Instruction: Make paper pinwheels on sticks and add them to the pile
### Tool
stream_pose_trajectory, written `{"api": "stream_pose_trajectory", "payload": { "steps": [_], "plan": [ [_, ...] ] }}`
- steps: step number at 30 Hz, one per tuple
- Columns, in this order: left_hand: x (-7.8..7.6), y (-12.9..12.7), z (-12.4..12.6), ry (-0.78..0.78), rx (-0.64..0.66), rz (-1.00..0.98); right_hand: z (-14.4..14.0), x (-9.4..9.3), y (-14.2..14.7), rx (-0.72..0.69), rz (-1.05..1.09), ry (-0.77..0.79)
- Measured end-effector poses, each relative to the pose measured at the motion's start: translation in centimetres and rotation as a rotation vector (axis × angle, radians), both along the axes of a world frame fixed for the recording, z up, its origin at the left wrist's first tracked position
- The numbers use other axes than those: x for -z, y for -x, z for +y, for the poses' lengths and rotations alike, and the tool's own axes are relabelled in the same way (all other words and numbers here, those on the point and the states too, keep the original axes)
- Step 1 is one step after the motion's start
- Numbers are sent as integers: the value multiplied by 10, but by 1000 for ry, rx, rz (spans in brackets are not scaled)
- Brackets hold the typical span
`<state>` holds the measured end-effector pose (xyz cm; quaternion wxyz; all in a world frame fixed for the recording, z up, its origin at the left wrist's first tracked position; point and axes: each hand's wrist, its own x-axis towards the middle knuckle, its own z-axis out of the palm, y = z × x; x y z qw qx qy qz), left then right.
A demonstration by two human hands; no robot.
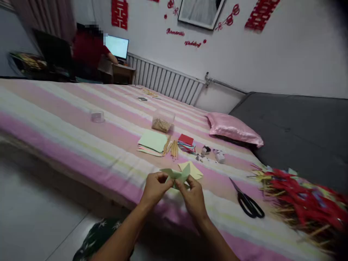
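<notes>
Between my two hands is a light green paper pinwheel (pixel 185 173), its corners bent up and inward, held over the near edge of the bed. My left hand (pixel 154 188) pinches it from the left with thumb and fingertips. From the right, my right hand (pixel 193 195) grips it, thumb near the paper's middle. Just behind the pinwheel lies a cut yellow paper square (pixel 194 169). Beyond that are a stack of pale green paper (pixel 153 140), thin wooden sticks (pixel 174 149) and a stack of small red and coloured squares (pixel 186 141).
Black scissors (pixel 247 203) lie at the right, beside a heap of red pinwheels on sticks (pixel 307 199). Farther back are a clear box of sticks (pixel 162 124), a tape roll (pixel 97 116) and a pink pillow (pixel 233 128). A person (pixel 88 49) sits at a computer.
</notes>
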<state>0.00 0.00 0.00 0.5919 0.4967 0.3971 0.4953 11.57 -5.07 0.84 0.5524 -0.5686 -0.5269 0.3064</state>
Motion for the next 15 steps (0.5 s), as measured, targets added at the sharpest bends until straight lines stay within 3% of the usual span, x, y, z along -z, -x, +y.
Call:
{"api": "stream_pose_trajectory", "payload": {
  "steps": [15],
  "plan": [
    [4, -2, -3, 40, 15, -18, 5, 12, -3, -32, 74, 14]
  ]
}}
